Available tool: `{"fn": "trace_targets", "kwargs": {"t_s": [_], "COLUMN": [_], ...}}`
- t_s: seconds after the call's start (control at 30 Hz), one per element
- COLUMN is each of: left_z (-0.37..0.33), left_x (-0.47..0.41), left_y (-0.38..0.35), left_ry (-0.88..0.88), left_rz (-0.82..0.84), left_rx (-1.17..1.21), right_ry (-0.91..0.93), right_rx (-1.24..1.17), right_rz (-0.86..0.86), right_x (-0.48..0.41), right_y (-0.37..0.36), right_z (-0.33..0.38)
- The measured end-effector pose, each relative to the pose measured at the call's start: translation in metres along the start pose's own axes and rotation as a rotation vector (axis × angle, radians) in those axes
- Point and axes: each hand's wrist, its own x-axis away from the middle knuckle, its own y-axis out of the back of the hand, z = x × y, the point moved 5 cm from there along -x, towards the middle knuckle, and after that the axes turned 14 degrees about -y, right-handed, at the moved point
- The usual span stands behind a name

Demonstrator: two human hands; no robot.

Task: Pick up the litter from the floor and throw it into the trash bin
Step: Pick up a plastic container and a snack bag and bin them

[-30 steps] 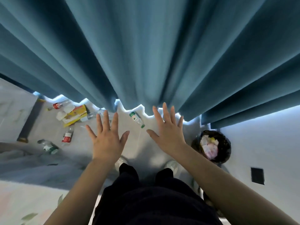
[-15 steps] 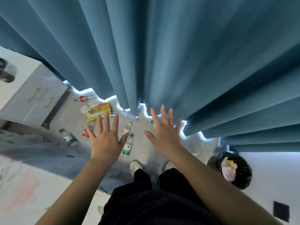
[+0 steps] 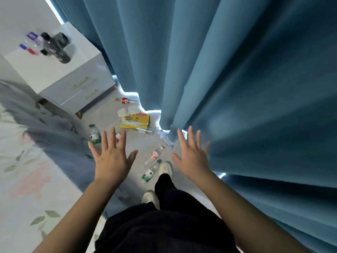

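L hand (image 3: 111,157): fingers spread & straight, palm down, holds nothing; in the air over the floor (image 3: 107,117).
R hand (image 3: 193,157): same, spread & empty, just beside a curtain (image 3: 228,79) fold.
Litter nr feet: green-label bottle (image 3: 150,171) lies just beside the front shoe (image 3: 165,168); red-label bottle (image 3: 154,155) just beyond it.
Litter L side: 2nd green bottle (image 3: 94,135) by the bed edge (image 3: 60,143), nr L fingertips.
Litter at hem: blue-label bottle (image 3: 164,137) partly under the curtain; clear bottle (image 3: 145,130) touches the yellow packet (image 3: 135,121).
Litter far end: white wad (image 3: 125,111), cola bottle (image 3: 125,100) nr the cabinet (image 3: 73,84).
Edges: curtain hem R, bed L, cabinet ahead-L.
Open room: narrow floor strip btw bed & curtain; bare patch btw the hands.
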Motion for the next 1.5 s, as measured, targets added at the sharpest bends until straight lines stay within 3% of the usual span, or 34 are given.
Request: {"fn": "trace_targets", "kwargs": {"t_s": [0.37,0.5,0.67,0.87,1.17,1.5], "left_z": [0.055,0.089,0.156,0.252,0.342,0.370], "left_x": [-0.086,-0.128,-0.200,-0.312,-0.461,-0.561], "left_y": [-0.001,-0.016,-0.054,-0.144,-0.390,-0.550], "left_ry": [0.209,0.179,0.088,-0.060,-0.173,-0.173], "left_rz": [0.048,0.129,0.272,0.406,0.538,0.509], "left_rx": [0.052,0.035,0.034,0.028,-0.007,-0.051], "right_ry": [0.448,0.411,0.274,0.126,0.008,0.111], "right_rx": [0.309,0.385,0.417,0.405,0.399,0.447], "right_rz": [0.056,0.059,0.237,0.384,0.536,0.433], "right_x": [-0.124,-0.161,-0.223,-0.326,-0.480,-0.557], "right_y": [0.023,0.012,-0.033,-0.132,-0.367,-0.525], "right_z": [0.126,0.153,0.196,0.264,0.299,0.280]}}
